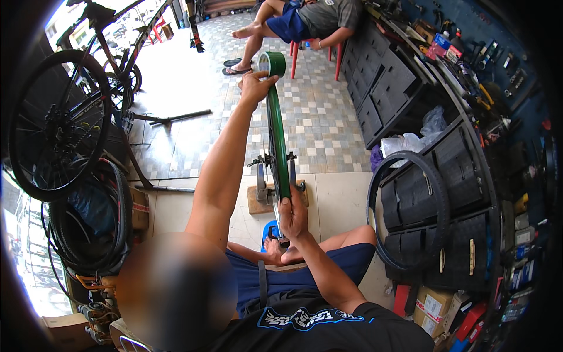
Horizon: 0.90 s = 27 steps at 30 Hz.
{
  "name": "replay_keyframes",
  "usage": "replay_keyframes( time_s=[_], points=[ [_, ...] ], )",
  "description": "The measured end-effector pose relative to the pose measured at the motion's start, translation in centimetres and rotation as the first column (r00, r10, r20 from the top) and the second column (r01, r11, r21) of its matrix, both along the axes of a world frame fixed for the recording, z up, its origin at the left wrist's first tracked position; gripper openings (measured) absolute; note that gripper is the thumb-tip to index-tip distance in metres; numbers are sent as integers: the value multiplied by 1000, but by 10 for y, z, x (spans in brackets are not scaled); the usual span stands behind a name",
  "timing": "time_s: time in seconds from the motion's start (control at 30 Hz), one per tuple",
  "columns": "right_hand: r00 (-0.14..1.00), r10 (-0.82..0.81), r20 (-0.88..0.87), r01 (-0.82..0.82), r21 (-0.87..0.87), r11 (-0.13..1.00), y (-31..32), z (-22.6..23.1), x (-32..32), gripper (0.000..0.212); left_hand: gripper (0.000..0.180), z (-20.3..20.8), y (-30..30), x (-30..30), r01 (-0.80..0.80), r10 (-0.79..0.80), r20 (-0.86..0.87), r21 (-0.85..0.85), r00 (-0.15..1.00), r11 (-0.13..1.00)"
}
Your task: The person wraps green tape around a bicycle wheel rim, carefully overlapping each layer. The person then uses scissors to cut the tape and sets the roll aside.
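A bicycle wheel rim (268,126) stands upright in a wheel stand (262,190) on a wooden base in front of me. A wide green tape (282,138) lies along its outer edge. My left hand (256,88) is stretched far forward, its fingers closed at the roll of green tape (272,63) at the rim's far end. Closer to my body, my right hand (293,216) wraps round the near part of the rim, thumb against the green strip. The wheel's lower part is mostly hidden.
A bicycle (88,111) and stacked tyres (88,234) stand at the left. At the right, a loose tyre (375,205) leans against black drawers (422,199) below a tool wall (516,58). Another person sits on a red chair (293,61) at the back.
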State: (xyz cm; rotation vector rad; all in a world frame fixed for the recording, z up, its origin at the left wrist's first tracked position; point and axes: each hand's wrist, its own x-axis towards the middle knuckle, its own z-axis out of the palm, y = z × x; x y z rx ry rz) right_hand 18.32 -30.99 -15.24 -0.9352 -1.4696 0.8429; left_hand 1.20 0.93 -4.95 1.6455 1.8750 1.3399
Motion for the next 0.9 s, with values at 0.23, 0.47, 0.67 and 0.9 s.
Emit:
replay_keyframes(
  time_s=[0.23,0.47,0.67,0.9],
  points=[
    [998,57,-39,-59,-52,997,-1,-7,0,43,47,3,-1,-6,109,-99,184,-43,978,993],
    [956,-131,263,66,242,968,-14,15,15,48,50,18,-23,11,255,-117,546,-184,829,949],
    [522,-390,759,71,417,906,-42,42,25,65,47,23,-30,1,289,-156,584,-142,797,947],
    [435,-466,771,41,500,865,35,106,7,80,45,27,-48,3,261,-160,573,-99,804,960]
  ],
)
